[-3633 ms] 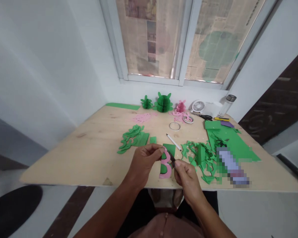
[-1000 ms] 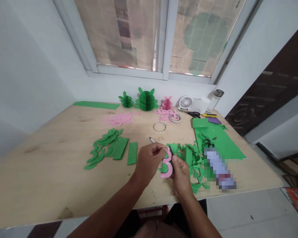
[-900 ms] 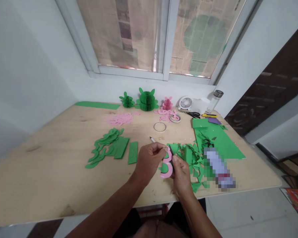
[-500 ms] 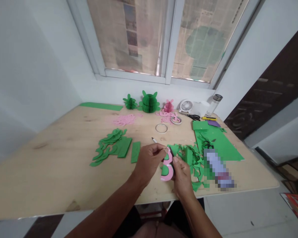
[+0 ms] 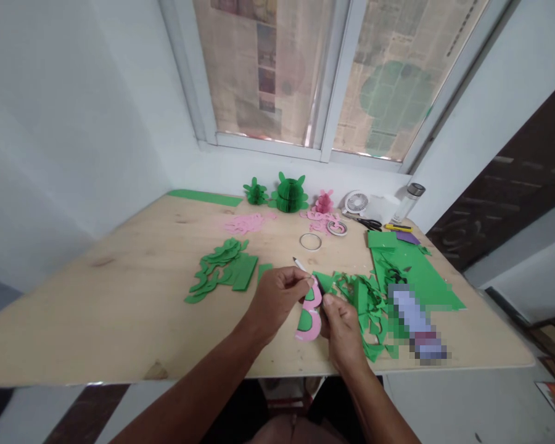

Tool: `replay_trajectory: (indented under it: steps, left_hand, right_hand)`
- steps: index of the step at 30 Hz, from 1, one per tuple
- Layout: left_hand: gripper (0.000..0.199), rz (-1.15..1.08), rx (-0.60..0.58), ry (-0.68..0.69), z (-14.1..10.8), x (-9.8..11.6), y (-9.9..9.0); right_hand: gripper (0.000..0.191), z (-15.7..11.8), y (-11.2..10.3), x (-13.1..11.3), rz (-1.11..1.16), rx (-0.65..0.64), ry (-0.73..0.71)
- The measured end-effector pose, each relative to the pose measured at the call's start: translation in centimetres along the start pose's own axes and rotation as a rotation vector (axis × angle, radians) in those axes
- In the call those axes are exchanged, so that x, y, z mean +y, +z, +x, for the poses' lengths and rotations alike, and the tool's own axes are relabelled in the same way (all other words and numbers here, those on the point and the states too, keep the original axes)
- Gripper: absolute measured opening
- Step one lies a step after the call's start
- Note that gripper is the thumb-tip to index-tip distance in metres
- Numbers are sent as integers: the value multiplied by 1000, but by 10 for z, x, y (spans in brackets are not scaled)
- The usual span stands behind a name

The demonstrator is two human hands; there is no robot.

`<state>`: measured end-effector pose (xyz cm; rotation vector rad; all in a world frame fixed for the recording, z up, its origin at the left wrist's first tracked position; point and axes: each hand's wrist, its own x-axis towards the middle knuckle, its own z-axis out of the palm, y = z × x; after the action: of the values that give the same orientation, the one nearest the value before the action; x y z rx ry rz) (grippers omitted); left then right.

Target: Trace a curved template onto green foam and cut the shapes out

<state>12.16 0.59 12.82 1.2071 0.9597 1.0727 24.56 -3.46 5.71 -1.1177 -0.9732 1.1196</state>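
Observation:
A pink paper cutout [image 5: 314, 333], shaped like a B, is upright between my hands, with green showing inside its two loops. My left hand [image 5: 280, 299] pinches its top end between thumb and fingers. At its right edge, the thumb and curled fingers of my right hand [image 5: 345, 327] close on the cutout; the fingertips behind it are hidden. A white pen [image 5: 299, 264] lies just beyond my left hand. Green paper scraps [image 5: 372, 308] are heaped beside my right hand.
Green cut pieces [image 5: 222, 259] lie left, with pink cutouts [image 5: 247, 223] behind. Along the wall stand green paper figures [image 5: 290, 194], a pink one [image 5: 324, 202], a small fan [image 5: 356, 202] and a bottle [image 5: 409, 200]. Scissors [image 5: 370, 224], a tape roll [image 5: 337, 228] and green sheets [image 5: 425, 271] lie right.
The camera view has turned slightly, so the table's things sit farther right. Both hands keep hold of the pink cutout, which has tilted a little.

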Motion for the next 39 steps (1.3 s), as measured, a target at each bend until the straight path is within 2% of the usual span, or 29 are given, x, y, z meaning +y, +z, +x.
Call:
replay_trajectory:
  steps: [9, 19, 26, 32, 39]
  left_hand:
    - [13, -33, -2, -28, 5, 3, -12]
    - [14, -38, 51, -9, 12, 3, -13]
    - [16, -13, 47, -19, 14, 5, -12]
    - [15, -6, 61, -21, 15, 8, -11]
    - [14, 12, 29, -23, 17, 9, -14]
  right_hand:
    - [42, 6, 13, -6, 13, -34, 43]
    - [47, 14, 19, 2, 37, -3, 94]
    - [48, 16, 23, 0, 44, 29, 88]
    - [50, 17, 24, -6, 56, 46, 71]
    - [46, 19, 18, -5, 11, -12, 50]
